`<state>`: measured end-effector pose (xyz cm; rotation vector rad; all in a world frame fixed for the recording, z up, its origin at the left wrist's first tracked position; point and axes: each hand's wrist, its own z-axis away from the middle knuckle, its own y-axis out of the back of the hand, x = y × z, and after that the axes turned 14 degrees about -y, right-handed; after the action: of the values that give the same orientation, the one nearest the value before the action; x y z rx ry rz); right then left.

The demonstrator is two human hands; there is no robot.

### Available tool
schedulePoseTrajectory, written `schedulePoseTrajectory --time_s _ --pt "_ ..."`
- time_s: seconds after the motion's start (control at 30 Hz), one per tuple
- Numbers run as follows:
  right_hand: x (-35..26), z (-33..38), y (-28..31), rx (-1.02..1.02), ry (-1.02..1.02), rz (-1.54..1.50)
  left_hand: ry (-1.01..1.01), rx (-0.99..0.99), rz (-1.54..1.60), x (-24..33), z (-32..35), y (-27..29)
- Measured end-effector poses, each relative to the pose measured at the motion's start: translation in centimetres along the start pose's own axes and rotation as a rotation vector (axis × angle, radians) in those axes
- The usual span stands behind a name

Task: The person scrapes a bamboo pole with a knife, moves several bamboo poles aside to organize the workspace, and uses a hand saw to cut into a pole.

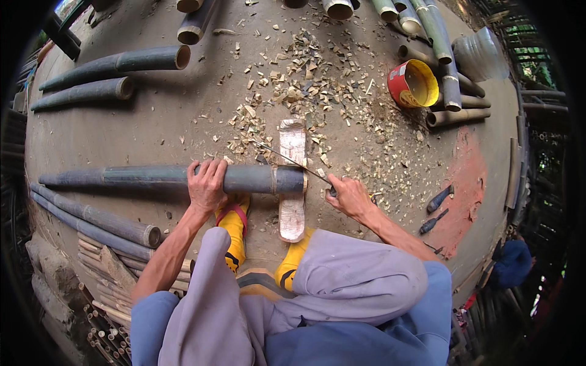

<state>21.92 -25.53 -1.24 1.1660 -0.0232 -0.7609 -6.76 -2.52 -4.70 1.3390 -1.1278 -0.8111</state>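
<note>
Where it crosses the block [292,218], the bamboo [173,177] lies sideways, pointing right.

Ground [152,134]: open lane L of ctr, clutter far + R.
Hand can pass btwn 2 dark bamboo lengths [116,64] nr far L corner & bamboo pole [140,177]. Pole blocks near–far moves from L edge to wooden block [293,141]; L hand [207,184] clasps it. Knife [287,158] in R hand [353,198] slants over block & pole's R end: no pass. Chips [299,79] litter ctr to far edge. Gap btwn R hand & 2 dark tools [439,199] nr R edge; red tin [400,84] + bamboo pile [449,79] bar far R corner. Yellow footwear [288,262] crowds block's near end.
</note>
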Motion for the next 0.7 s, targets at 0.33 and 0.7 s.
schedulePoseTrajectory --time_s 0.33,0.7 --pt "0.0 0.2 0.7 0.006 0.013 0.11 -0.032 0.049 -0.025 0.1 0.4 -0.5" --pt "0.6 -0.6 0.6 -0.094 -0.048 -0.141 -0.019 0.085 -0.068 0.6 1.4 -0.8"
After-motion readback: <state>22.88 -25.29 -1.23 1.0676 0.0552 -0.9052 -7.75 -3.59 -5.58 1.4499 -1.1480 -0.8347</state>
